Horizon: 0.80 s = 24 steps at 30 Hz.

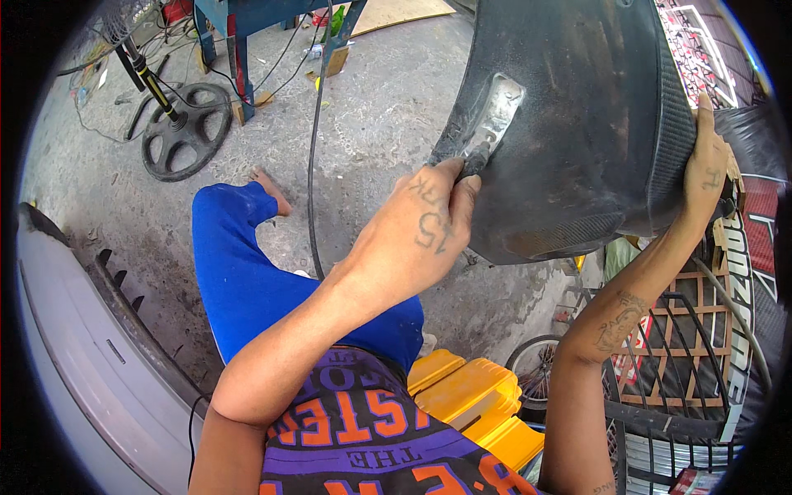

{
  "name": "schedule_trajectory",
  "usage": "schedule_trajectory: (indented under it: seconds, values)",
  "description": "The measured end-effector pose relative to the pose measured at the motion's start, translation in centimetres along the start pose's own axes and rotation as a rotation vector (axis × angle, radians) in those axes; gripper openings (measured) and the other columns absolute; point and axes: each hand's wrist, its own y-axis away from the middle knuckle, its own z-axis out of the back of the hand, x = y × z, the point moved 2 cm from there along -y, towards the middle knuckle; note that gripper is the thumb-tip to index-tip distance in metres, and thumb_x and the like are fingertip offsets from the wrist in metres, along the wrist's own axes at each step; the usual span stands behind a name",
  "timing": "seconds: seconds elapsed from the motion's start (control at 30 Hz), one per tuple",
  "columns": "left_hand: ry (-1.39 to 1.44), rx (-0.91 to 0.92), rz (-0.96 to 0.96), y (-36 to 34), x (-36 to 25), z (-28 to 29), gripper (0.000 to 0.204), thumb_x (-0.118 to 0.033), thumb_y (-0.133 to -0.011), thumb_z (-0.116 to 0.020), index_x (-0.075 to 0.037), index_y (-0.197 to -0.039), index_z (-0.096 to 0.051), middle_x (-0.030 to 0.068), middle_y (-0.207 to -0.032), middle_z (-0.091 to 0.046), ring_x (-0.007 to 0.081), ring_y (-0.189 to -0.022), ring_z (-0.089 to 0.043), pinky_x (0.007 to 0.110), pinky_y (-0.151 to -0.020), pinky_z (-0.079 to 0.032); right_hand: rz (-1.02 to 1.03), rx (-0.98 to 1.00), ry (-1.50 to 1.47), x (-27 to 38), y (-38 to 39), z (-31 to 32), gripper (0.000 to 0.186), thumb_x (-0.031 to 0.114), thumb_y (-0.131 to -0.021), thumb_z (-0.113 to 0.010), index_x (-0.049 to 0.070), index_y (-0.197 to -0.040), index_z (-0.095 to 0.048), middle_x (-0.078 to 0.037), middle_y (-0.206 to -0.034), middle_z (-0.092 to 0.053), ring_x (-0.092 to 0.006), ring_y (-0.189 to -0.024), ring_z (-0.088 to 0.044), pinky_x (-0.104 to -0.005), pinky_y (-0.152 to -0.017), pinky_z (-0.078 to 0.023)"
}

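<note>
My left hand (417, 219) is closed round the dark handle of a flat-bladed hand tool (500, 106). Its silver, round-cornered metal blade lies against the face of a large black plastic vehicle panel (577, 124). Pale dust or scuffing shows on the panel beside the blade. At the panel's right edge, my right hand (706, 169) grips the textured side, one finger stretched up along it; the rest of those fingers are partly hidden. The panel is held up in front of me, tilted, above the floor.
A blue metal stand (239, 21) is at the far left, near a black steering wheel (186, 132). A black cable (313, 165) hangs down centrally. Yellow plastic pieces (474, 388) lie by my lap. A pale body panel (82, 355) stands left, a black wire rack (676, 346) right.
</note>
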Motion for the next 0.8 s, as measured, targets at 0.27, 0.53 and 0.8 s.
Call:
schedule_trajectory:
  seconds: [0.27, 0.53, 0.8]
  values:
    - [0.075, 0.129, 0.150, -0.3, -0.5, 0.7, 0.031, -0.020, -0.102, -0.054, 0.007, -0.112, -0.065, 0.0236, -0.078, -0.064, 0.0338, -0.077, -0.065, 0.041, -0.073, -0.049, 0.235, -0.134, 0.118, 0.6, 0.4, 0.2, 0.056, -0.005, -0.093, -0.046, 0.009, -0.148, -0.047, -0.014, -0.076, -0.060, -0.0230, -0.066, -0.058, -0.0362, -0.070, -0.047]
    - [0.052, 0.103, 0.127, -0.3, -0.5, 0.8, 0.034, -0.022, -0.101, -0.055, 0.007, -0.116, -0.065, 0.0238, -0.080, -0.065, 0.0340, -0.080, -0.066, 0.041, -0.074, -0.050, 0.064, -0.035, 0.045, -0.1, 0.2, 0.0, 0.054, -0.005, -0.094, -0.046, 0.007, -0.146, -0.047, -0.016, -0.085, -0.067, -0.0243, -0.069, -0.062, -0.0364, -0.071, -0.048]
    - [0.044, 0.035, 0.076, 0.0, -0.4, 0.4, 0.036, -0.023, -0.101, -0.056, 0.009, -0.115, -0.064, 0.0252, -0.080, -0.065, 0.0359, -0.078, -0.066, 0.042, -0.074, -0.050, 0.088, 0.007, 0.025, 0.0, 0.3, 0.1, 0.041, 0.009, -0.103, -0.039, 0.000, -0.142, -0.050, -0.024, -0.106, -0.066, -0.0350, -0.099, -0.063, -0.0398, -0.093, -0.044]
